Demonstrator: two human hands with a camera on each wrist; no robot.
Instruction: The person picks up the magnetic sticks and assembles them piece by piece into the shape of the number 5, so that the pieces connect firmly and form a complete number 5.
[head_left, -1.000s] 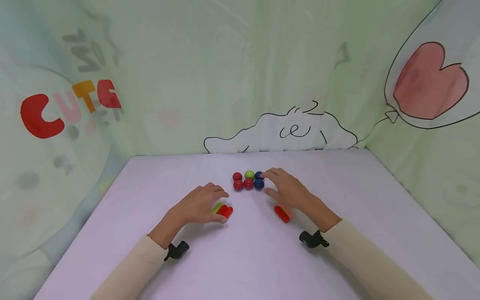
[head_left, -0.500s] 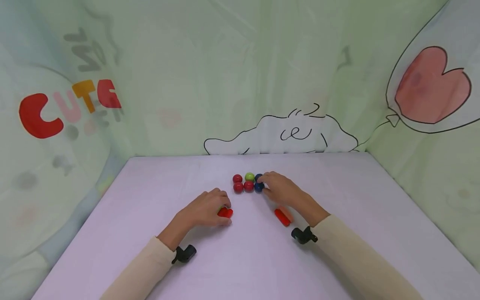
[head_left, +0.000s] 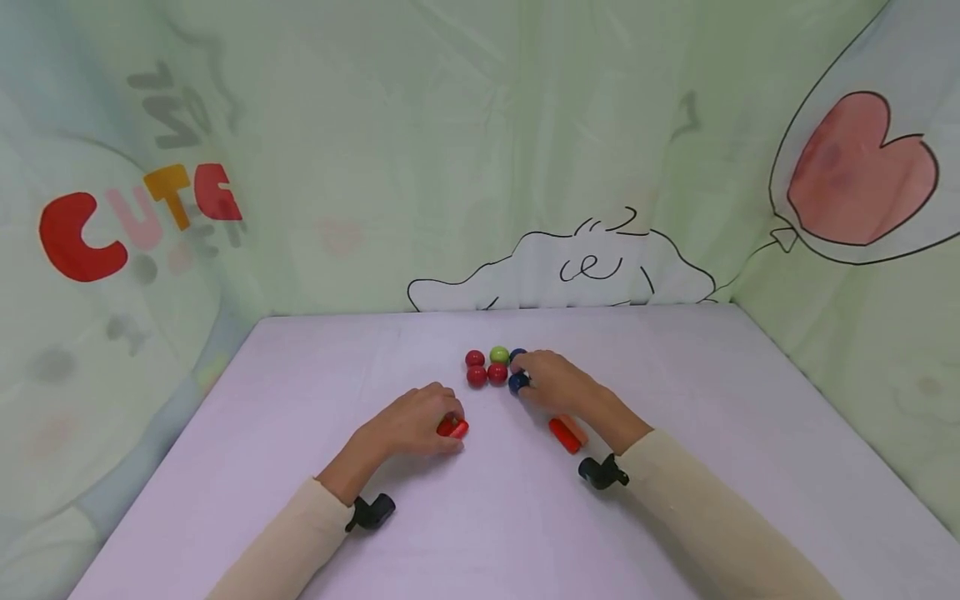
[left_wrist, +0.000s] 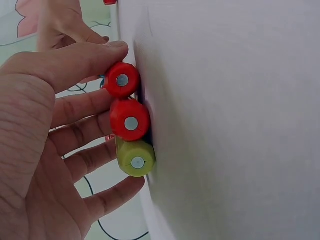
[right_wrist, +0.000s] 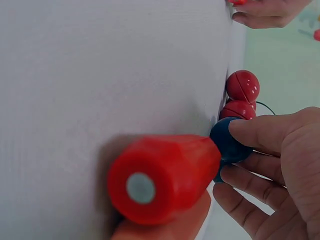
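My left hand curls round a row of short rods with metal discs in their ends. In the left wrist view these are a red rod under the thumb, a second red rod beside it and a yellow-green rod. The hand hides most of them in the head view. My right hand pinches the nearer blue ball, thumb on its near side. The farther blue ball is partly hidden behind the fingers. Left of them sit red balls and a green ball.
Beneath the right wrist lie a red rod and an orange rod, side by side. All stands on a pale tabletop. A printed curtain hangs behind and along both sides.
My left fingers have come down and closed round the rods, which have shifted slightly. My right hand has closed on the nearer blue ball, which has moved a little towards me, apart from the farther one.
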